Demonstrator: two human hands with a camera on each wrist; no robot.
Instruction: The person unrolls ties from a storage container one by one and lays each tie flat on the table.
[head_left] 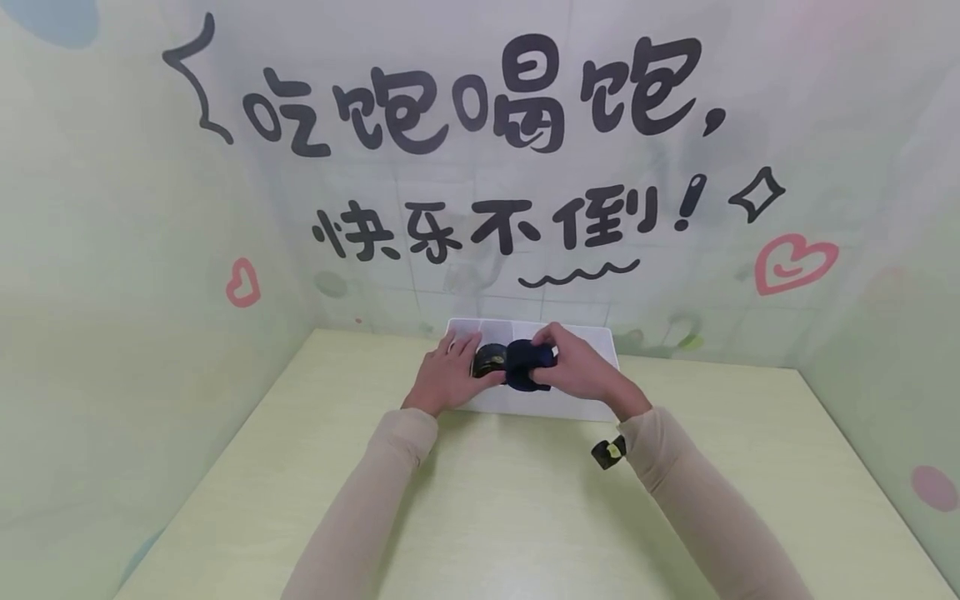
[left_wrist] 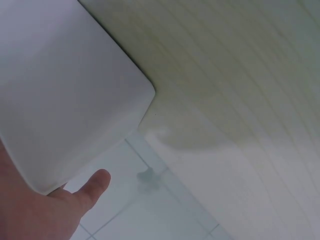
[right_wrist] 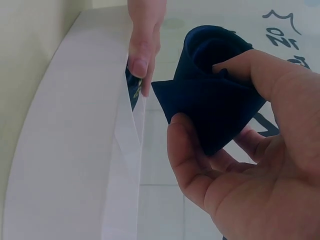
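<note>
A rolled navy necktie (head_left: 523,367) is pinched between the thumb and fingers of my right hand (head_left: 581,367), over the middle of a white divided box (head_left: 540,406). The right wrist view shows the tie's coil (right_wrist: 192,55) and its pointed end hanging free. My left hand (head_left: 448,377) lies at the box's left part, fingers stretched out and thumb against a dark patterned roll (head_left: 491,358) standing in the box. In the right wrist view the box wall hides most of that roll. From the left wrist, the left hand (left_wrist: 45,215) shows beside the box's outer wall.
A small black roll with a yellow patch (head_left: 606,453) lies on the pale wooden table (head_left: 487,508), close to my right sleeve. The box stands near the back edge, against a printed backdrop (head_left: 480,167) that also encloses both sides.
</note>
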